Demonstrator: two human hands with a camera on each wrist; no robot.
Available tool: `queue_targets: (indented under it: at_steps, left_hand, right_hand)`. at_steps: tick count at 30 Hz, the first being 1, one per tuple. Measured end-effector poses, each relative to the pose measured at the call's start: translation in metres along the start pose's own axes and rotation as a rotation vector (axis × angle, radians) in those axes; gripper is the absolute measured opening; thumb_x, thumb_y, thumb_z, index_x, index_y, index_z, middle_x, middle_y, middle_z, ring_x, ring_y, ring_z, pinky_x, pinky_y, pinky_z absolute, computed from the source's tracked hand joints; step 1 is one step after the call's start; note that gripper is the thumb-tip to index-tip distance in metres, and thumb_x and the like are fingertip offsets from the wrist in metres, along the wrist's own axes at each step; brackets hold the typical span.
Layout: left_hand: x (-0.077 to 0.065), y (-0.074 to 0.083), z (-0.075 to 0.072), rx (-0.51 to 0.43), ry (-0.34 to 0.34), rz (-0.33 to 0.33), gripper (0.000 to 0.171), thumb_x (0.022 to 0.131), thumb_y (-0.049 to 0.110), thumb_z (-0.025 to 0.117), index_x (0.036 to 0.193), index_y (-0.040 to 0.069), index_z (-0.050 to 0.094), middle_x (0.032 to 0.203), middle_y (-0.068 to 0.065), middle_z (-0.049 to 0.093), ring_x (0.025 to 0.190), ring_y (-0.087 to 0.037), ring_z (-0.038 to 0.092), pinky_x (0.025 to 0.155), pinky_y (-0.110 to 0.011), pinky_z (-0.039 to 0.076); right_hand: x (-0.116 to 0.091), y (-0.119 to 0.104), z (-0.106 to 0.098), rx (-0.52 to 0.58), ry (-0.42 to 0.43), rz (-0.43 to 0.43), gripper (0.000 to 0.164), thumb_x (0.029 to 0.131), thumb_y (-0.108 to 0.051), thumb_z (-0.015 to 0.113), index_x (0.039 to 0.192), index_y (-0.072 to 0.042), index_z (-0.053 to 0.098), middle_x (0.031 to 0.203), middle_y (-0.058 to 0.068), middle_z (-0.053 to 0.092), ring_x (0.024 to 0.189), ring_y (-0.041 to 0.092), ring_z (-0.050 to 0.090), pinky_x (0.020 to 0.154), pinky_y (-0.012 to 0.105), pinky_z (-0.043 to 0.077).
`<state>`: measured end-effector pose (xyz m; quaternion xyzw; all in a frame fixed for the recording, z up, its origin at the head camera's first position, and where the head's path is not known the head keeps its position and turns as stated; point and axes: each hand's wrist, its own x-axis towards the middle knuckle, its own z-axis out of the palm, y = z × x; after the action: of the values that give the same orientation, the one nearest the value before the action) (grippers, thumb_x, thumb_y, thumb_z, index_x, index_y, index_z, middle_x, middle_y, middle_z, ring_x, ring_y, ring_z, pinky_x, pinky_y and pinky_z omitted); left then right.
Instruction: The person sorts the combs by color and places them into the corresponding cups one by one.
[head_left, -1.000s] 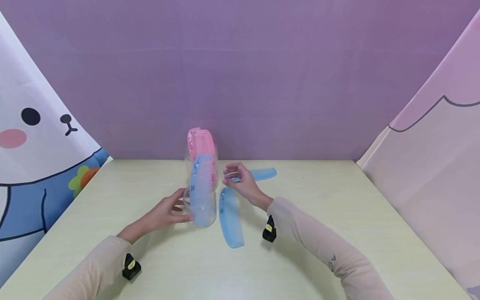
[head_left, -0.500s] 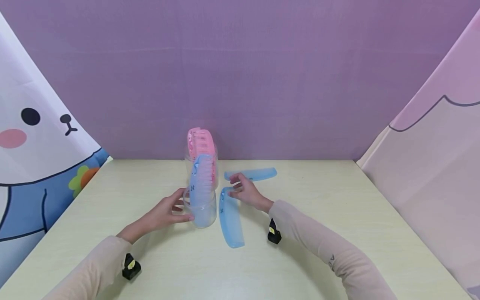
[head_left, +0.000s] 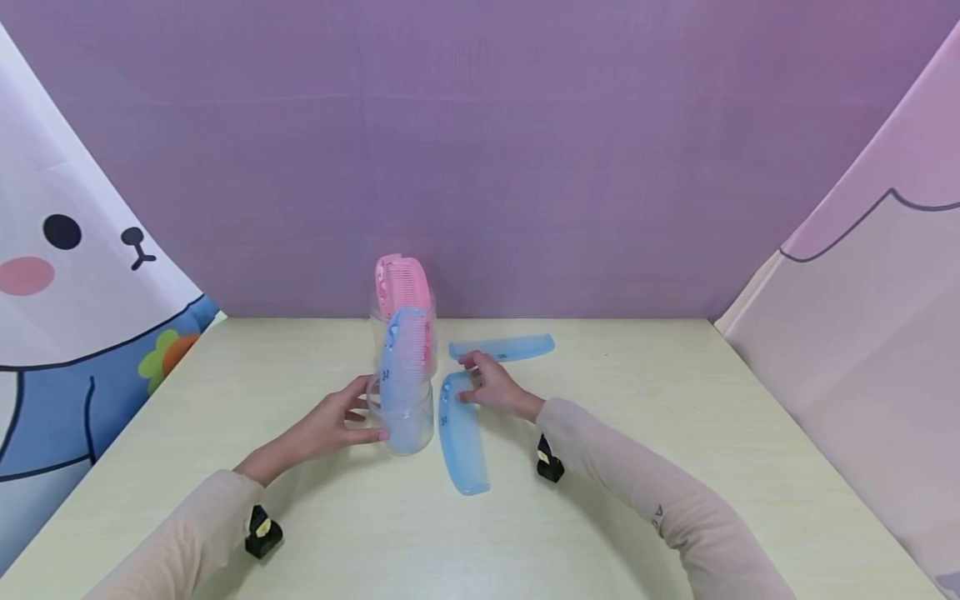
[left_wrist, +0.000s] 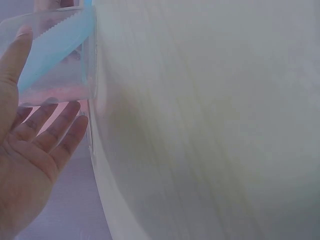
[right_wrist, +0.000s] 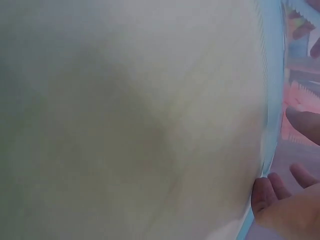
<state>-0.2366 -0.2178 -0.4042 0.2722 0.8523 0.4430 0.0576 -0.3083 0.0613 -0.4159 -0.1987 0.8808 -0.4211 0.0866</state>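
Observation:
A clear plastic cup (head_left: 408, 429) with a blue comb (head_left: 402, 358) upright in it stands left of centre; my left hand (head_left: 330, 429) holds its side, thumb in front and fingers behind. In the left wrist view the cup (left_wrist: 60, 80) lies between thumb and fingers. My right hand (head_left: 498, 387) is over the upper end of a second blue comb (head_left: 463, 450) that lies flat on the table. Its fingers are apart, the thumb over that comb, fingertips near the table. In the right wrist view this comb (right_wrist: 272, 75) shows edge-on beside the hand. No grip on it shows.
Behind the front cup, another clear cup (head_left: 378, 337) holds pink combs (head_left: 405, 283). A third blue comb (head_left: 525, 347) lies crosswise on the pale table (head_left: 637, 433), just beyond my right hand. A purple cloth (head_left: 525, 167) rises at the table's back edge.
My right hand has moved from the far blue comb back toward me, to the upper end of the nearer one. The left hand and the cups stay in place.

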Motion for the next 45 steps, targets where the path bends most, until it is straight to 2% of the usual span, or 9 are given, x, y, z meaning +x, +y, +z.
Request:
queue_targets:
  at_steps: [5,12,19,25,31,40,45]
  left_hand:
    - [0.0,0.0,0.0,-0.001,0.001,-0.001,0.079,0.077,0.028,0.073,0.139,0.007,0.029,0.134,-0.02,0.045,0.11,-0.038,0.055,0.085,-0.046,0.052]
    - [-0.001,0.001,0.0,0.001,0.007,0.001,0.08,0.076,0.028,0.074,0.139,0.007,0.029,0.134,-0.02,0.045,0.11,-0.038,0.055,0.085,-0.046,0.052]
    - [-0.001,0.001,0.001,0.008,0.013,0.0,0.08,0.075,0.027,0.074,0.139,0.007,0.029,0.134,-0.02,0.046,0.109,-0.038,0.056,0.084,-0.046,0.053]
    - [-0.001,0.001,0.001,0.02,0.022,0.01,0.079,0.076,0.027,0.074,0.138,0.006,0.03,0.133,-0.021,0.047,0.107,-0.039,0.056,0.083,-0.045,0.053]
    - [-0.001,0.001,0.001,0.015,0.019,0.01,0.079,0.076,0.027,0.074,0.138,0.006,0.03,0.133,-0.021,0.046,0.108,-0.039,0.056,0.084,-0.045,0.053]
    - [-0.001,0.001,0.0,0.004,0.012,-0.004,0.081,0.076,0.027,0.074,0.139,0.006,0.029,0.134,-0.02,0.045,0.109,-0.039,0.055,0.085,-0.046,0.052]
    - [-0.001,0.001,0.001,0.009,0.012,0.004,0.08,0.076,0.027,0.074,0.139,0.006,0.029,0.134,-0.02,0.045,0.109,-0.038,0.055,0.085,-0.046,0.052]
  right_hand:
    - [0.001,-0.001,-0.003,-0.05,-0.03,0.016,0.061,0.075,-0.013,0.075,0.127,-0.003,0.044,0.129,0.014,0.049,0.12,0.027,0.046,0.102,0.038,0.04]
    - [0.002,-0.003,-0.006,-0.118,-0.072,-0.024,0.063,0.073,-0.015,0.077,0.126,-0.001,0.046,0.128,0.015,0.051,0.121,0.028,0.046,0.105,0.039,0.038]
    - [0.005,-0.004,-0.006,-0.155,-0.099,-0.017,0.063,0.073,-0.015,0.077,0.126,-0.002,0.046,0.128,0.014,0.051,0.121,0.026,0.046,0.106,0.037,0.037]
    - [0.008,-0.005,-0.008,-0.186,-0.133,-0.042,0.062,0.072,-0.017,0.077,0.125,-0.002,0.047,0.123,0.014,0.052,0.117,0.027,0.047,0.102,0.039,0.04]
    - [0.013,-0.006,-0.011,-0.211,-0.173,-0.006,0.061,0.072,-0.019,0.078,0.123,-0.007,0.048,0.121,0.013,0.051,0.113,0.026,0.047,0.098,0.039,0.042]
    - [0.015,-0.008,-0.013,-0.184,-0.193,0.02,0.061,0.07,-0.02,0.079,0.121,-0.009,0.048,0.118,0.013,0.048,0.11,0.025,0.046,0.094,0.037,0.043]
    - [0.015,-0.008,-0.014,-0.165,-0.188,0.009,0.062,0.068,-0.019,0.081,0.119,-0.008,0.048,0.114,0.013,0.046,0.103,0.022,0.046,0.086,0.033,0.045]
